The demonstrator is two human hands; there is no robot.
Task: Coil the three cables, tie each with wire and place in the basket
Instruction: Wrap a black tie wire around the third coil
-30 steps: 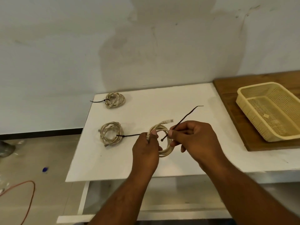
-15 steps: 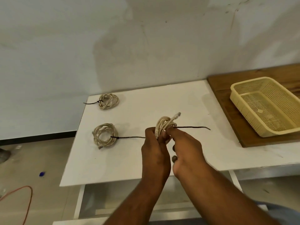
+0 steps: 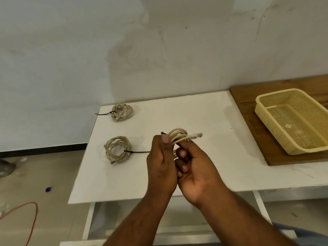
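Both hands hold a beige coiled cable (image 3: pixel 178 135) upright above the white table (image 3: pixel 204 166). My left hand (image 3: pixel 162 162) grips its left side, thumb up; a short black wire end (image 3: pixel 163 133) sticks out just above the thumb. My right hand (image 3: pixel 192 167) closes around the coil from the right, and the cable's clear plug (image 3: pixel 196 135) points right. Two more beige coils lie on the table, each tied with black wire: one at the far left corner (image 3: pixel 122 112), one nearer (image 3: pixel 117 150). The yellow basket (image 3: pixel 262 107) stands at the right with nothing in it.
A wooden board (image 3: pixel 248 96) lies under the basket at the table's right end. A pale wall rises behind the table. On the floor at the left lie an orange cord (image 3: pixel 33 215) and a small blue object (image 3: pixel 48 189).
The hands have closed together on the third coil and stood it upright. The long black wire that stuck out to the right is drawn in; only a short end shows by the left thumb.
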